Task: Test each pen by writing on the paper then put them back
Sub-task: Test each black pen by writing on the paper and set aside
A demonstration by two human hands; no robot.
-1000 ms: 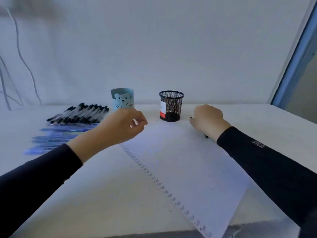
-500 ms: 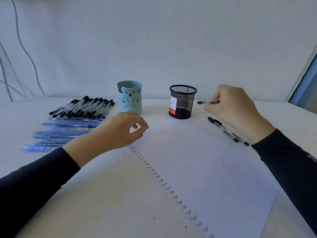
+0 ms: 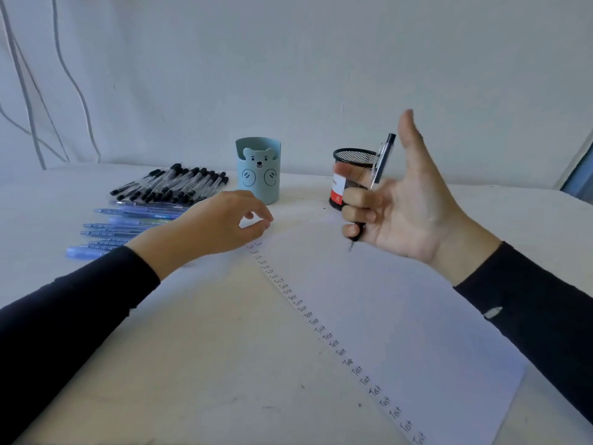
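My right hand (image 3: 401,207) is raised above the white paper (image 3: 401,316), palm toward me and thumb up, with its fingers curled round a clear black-tipped pen (image 3: 380,162) held upright, tip down. My left hand (image 3: 221,223) rests at the paper's top left corner with fingertips loosely curled and nothing in them. A column of small "Test" words (image 3: 321,329) runs down the paper's left edge. The black mesh cup (image 3: 349,159) stands behind my right hand, partly hidden by it. The blue bear cup (image 3: 258,170) stands to its left.
A pile of black-capped pens (image 3: 170,186) lies at the back left of the white table (image 3: 192,348). Several blue pens (image 3: 128,226) lie in a row in front of that pile. Cables (image 3: 48,91) hang on the wall at left.
My right hand has lifted the pen off the table near the mesh cup, turned palm toward me and brought it upright over the paper. My left hand has stayed at the paper's corner.
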